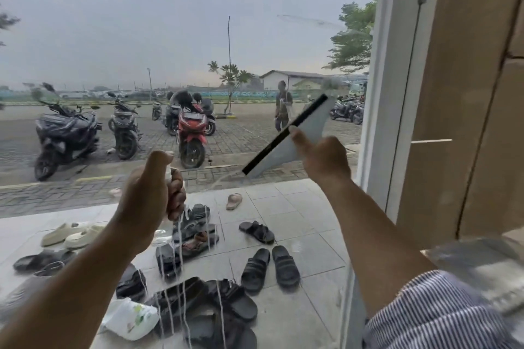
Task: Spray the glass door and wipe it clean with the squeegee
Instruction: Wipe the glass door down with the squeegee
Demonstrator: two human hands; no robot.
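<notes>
Our left hand (151, 188) clenches the bottle (169, 174) at the glass (141, 22). Our right hand (323, 160) grips the squeegee (297, 133), its blade running 7 to 1 o'clock. The drips (180, 235) lie at 7 o'clock from the blade, under the left hand, so we judge the right must cross.

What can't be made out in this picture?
Head view only:
Bottle: mostly hidden inside the left hand; only its pale top shows.
Squeegee handle: covered by the right hand.
Blade against the door glass or off it: cannot tell from this angle.
Door: top and left cut off by the picture's edges.
Passer-by outside: too small and blurred.
</notes>
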